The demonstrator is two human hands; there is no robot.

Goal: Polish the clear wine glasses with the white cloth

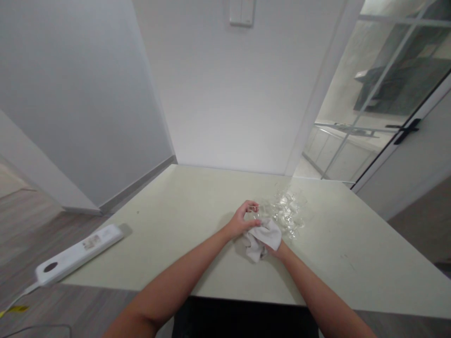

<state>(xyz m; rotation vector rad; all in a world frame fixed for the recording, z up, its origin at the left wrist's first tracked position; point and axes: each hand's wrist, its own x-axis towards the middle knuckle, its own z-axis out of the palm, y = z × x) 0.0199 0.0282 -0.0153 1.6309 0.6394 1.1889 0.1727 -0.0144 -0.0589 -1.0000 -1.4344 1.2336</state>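
left hand curled beside clear pieces, grip unclear; right hand mostly hidden by cloth, cannot tell grip; pieces' outlines blurred.

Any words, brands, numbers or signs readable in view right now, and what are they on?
None can be read.
White power strip: its label is too blurred.
Wall switch: a mark near its lower right corner, too small.
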